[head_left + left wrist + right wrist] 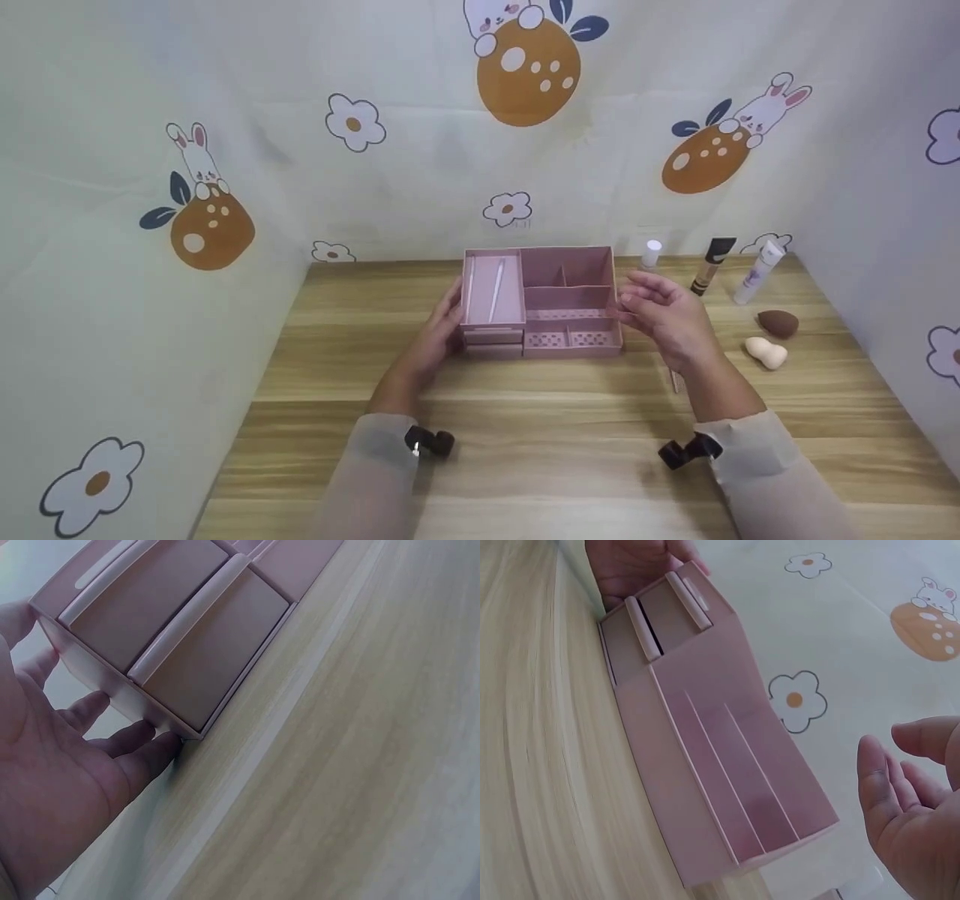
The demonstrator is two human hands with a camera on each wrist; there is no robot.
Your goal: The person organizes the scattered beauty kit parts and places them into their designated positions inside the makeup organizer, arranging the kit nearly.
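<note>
A pink desktop organizer stands on the wooden table, with divided compartments on its right and two drawers at its lower left. In its upper-left tray lie two slim pale sticks. My left hand rests against the organizer's left side, its extended fingers touching the wall near the bottom edge. Close to the organizer's right side, my right hand hovers with loosely bent fingers and nothing visible in them. The right wrist view shows a gap between that hand and the organizer.
Behind my right hand stands a white-capped bottle. Further right are a black-capped tube, a white tube, a brown makeup sponge and a cream one. A small thin item lies partly hidden by my right wrist. Patterned cloth surrounds the table.
</note>
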